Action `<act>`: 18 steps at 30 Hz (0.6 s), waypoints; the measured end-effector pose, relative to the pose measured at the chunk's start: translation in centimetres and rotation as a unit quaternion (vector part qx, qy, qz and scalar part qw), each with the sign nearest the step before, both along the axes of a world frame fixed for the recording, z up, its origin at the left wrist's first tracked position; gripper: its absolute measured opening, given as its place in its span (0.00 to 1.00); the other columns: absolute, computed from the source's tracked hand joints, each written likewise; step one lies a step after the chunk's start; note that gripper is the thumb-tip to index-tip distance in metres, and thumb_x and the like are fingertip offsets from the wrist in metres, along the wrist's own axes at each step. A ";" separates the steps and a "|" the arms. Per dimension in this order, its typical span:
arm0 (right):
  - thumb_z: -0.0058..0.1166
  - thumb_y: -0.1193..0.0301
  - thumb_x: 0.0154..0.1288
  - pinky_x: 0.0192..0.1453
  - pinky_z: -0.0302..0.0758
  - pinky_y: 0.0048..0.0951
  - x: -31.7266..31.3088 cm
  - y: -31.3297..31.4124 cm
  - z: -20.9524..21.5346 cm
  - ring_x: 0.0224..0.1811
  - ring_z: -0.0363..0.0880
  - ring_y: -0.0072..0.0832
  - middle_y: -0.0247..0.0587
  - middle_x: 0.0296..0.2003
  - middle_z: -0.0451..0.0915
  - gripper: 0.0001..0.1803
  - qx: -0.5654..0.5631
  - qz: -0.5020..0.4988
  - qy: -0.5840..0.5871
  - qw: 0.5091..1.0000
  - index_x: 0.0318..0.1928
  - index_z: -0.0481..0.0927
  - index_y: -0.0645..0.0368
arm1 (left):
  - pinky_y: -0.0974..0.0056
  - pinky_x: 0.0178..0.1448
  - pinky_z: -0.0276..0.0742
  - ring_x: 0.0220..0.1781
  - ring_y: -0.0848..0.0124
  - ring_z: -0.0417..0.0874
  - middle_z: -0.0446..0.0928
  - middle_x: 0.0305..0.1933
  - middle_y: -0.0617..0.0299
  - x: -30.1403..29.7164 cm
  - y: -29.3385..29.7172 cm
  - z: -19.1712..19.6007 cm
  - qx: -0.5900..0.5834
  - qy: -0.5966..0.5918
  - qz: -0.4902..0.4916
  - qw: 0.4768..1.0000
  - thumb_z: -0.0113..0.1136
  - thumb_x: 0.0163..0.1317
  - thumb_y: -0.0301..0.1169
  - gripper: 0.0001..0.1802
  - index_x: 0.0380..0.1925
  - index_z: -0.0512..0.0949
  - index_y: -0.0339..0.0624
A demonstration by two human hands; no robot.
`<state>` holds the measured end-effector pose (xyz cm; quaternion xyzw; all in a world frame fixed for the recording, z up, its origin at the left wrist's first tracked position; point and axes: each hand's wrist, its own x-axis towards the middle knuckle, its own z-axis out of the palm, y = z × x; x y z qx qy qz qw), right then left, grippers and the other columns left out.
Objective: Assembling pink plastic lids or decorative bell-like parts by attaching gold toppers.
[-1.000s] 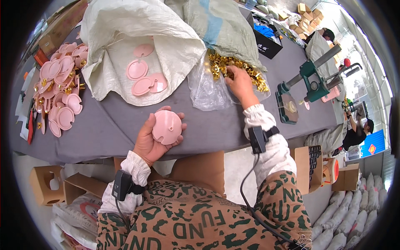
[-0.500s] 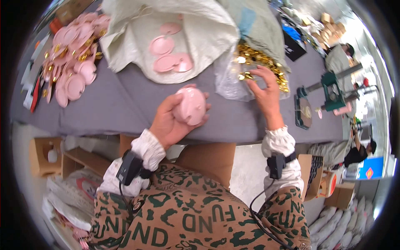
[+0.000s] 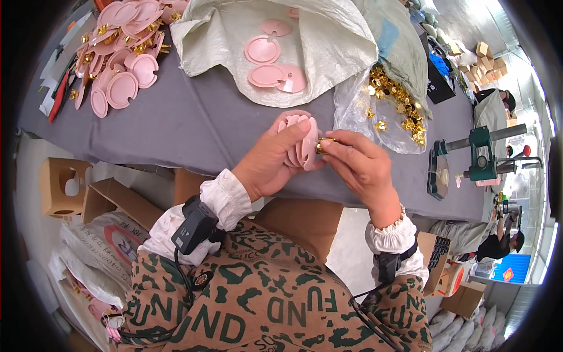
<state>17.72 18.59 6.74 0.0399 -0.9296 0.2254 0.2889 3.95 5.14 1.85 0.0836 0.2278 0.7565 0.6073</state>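
Observation:
My left hand (image 3: 265, 161) is closed around a fanned stack of round pink plastic discs (image 3: 302, 144), held on edge above the front of the table. Against the stack's right side, my right hand (image 3: 365, 169) pinches a small shiny gold piece (image 3: 322, 145) between thumb and fingers. Whether the gold piece sits in a disc's notch, I cannot tell; fingertips partly cover it. Just beyond the hands, several loose pink discs (image 3: 263, 50) lie on a white woven sack (image 3: 208, 50). Small gold pieces (image 3: 414, 124) spill over a clear plastic bag (image 3: 350, 111) to the right.
At the far left is a heap of pink discs with gold pieces attached (image 3: 123, 88), beside a red-handled tool (image 3: 58, 98). A green hand press (image 3: 482, 154) stands on the right of the grey-covered table (image 3: 176, 132). Cardboard boxes (image 3: 61, 185) and sacks are below. Other people are at far right.
My right hand has come left from the gold pieces, bringing one to the discs. My left hand has turned its stack edge-on. The whole view has shifted slightly.

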 end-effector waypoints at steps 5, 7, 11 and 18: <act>0.67 0.79 0.53 0.39 0.81 0.27 -0.3 -1.2 0.2 0.36 0.84 0.29 0.42 0.36 0.83 0.15 -0.119 -0.062 -0.065 0.989 0.44 0.85 0.60 | 0.62 0.53 0.78 0.51 0.69 0.76 0.70 0.55 0.58 -0.4 -0.8 0.0 0.004 0.184 0.032 0.982 0.60 0.66 0.41 0.27 0.60 0.62 0.47; 0.66 0.79 0.54 0.38 0.80 0.26 -0.3 -1.6 -0.3 0.36 0.84 0.26 0.40 0.35 0.84 0.15 -0.185 -0.078 -0.092 0.975 0.44 0.85 0.60 | 0.64 0.53 0.76 0.51 0.70 0.75 0.70 0.55 0.58 -0.4 -1.1 0.0 -0.011 0.246 0.052 0.968 0.61 0.65 0.39 0.28 0.60 0.62 0.46; 0.64 0.79 0.57 0.42 0.79 0.23 -0.8 -2.5 -1.8 0.40 0.83 0.21 0.36 0.36 0.84 0.16 -0.399 -0.141 -0.186 0.887 0.48 0.84 0.61 | 0.69 0.52 0.73 0.51 0.74 0.73 0.69 0.53 0.61 -0.6 -2.4 -0.2 -0.054 0.341 0.082 0.935 0.62 0.65 0.35 0.27 0.60 0.62 0.46; 0.57 0.79 0.64 0.54 0.76 0.27 0.8 -1.1 -2.8 0.50 0.81 0.29 0.42 0.50 0.81 0.22 -0.448 -0.102 -0.018 0.888 0.59 0.75 0.62 | 0.68 0.44 0.73 0.39 0.74 0.75 0.72 0.39 0.64 -11.8 -2.9 7.3 -0.145 0.440 0.307 0.831 0.57 0.66 0.39 0.21 0.52 0.66 0.41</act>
